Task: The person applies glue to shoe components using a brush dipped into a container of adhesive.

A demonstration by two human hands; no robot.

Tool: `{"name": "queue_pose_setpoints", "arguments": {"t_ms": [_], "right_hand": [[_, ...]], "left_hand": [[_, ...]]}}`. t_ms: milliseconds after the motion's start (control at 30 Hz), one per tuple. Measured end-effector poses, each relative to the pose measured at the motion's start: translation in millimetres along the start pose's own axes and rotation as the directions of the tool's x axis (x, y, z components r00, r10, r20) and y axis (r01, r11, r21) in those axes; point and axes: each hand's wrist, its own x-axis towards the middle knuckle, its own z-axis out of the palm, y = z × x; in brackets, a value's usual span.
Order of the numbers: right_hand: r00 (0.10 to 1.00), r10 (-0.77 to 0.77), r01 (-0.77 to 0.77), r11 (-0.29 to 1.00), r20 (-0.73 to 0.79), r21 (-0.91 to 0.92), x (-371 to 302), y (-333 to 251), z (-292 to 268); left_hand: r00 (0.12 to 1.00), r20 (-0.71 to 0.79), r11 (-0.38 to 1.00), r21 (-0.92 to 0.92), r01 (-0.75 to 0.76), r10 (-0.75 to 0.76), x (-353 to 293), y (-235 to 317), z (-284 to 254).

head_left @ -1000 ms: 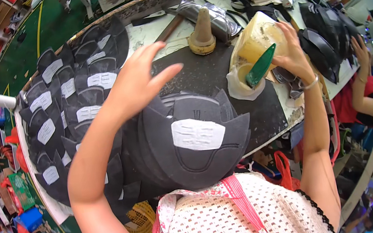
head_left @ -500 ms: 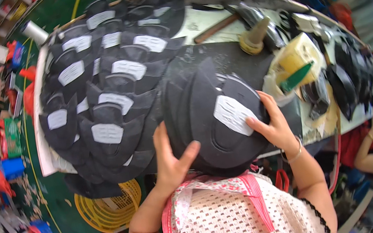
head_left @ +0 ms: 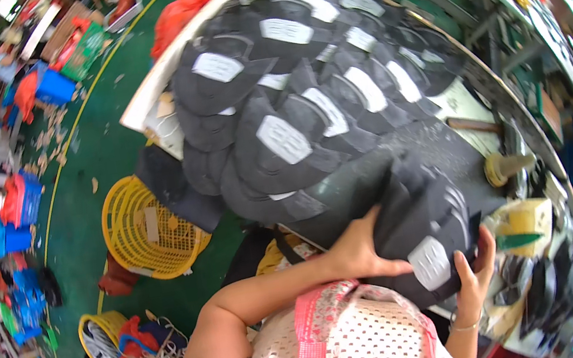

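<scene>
Both my hands hold a thick stack of black rounded pieces (head_left: 400, 236) close to my body, at the table's near edge. The top piece bears a white patch. My left hand (head_left: 365, 249) grips the stack's left side, its thumb stretched toward the patch. On the right edge, my right hand (head_left: 473, 280) has its thumb by the patch and its fingers around the far side. Many more black pieces with white patches (head_left: 284, 138) lie overlapped in rows over the left and far parts of the table. What the pieces belong to I cannot tell.
A wooden-handled hammer (head_left: 473, 125), a yellowish cone-shaped spool (head_left: 509, 166) and a yellow block with a green tool (head_left: 526, 227) are on the right. A yellow basket (head_left: 113, 221) stands on the floor at left, near a yellow bin (head_left: 89, 326) of scraps.
My view has turned left, showing more floor and baskets. The stack, still in both hands, now appears lower and further right, tilted more upright. My left forearm now reaches across my front.
</scene>
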Motion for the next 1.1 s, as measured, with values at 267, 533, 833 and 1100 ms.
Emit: {"name": "queue_pose_setpoints", "arguments": {"t_ms": [267, 533, 833, 1100], "right_hand": [[0.969, -0.227, 0.237, 0.967, 0.103, -0.097, 13, -42, 28], [0.871, 0.053, 0.157, 0.912, 0.488, -0.380, 51, -29, 3], [0.957, 0.083, -0.156, 0.955, 0.279, 0.252, 18, -27, -17], [0.927, 0.060, -0.099, 0.991, 0.370, 0.087, 27, -73, -10]], "left_hand": [[0.982, -0.130, 0.990, 0.069, -0.126, 0.134, 17, 1, -20], [0.974, 0.189, 0.988, -0.110, -0.106, 0.126, 6, 12, -31], [0.917, 0.169, 0.737, 0.551, -0.391, 0.360, 14, 19, -11], [0.892, 0.043, 0.876, 0.170, -0.450, 0.450, -1, 22, -22]]}}
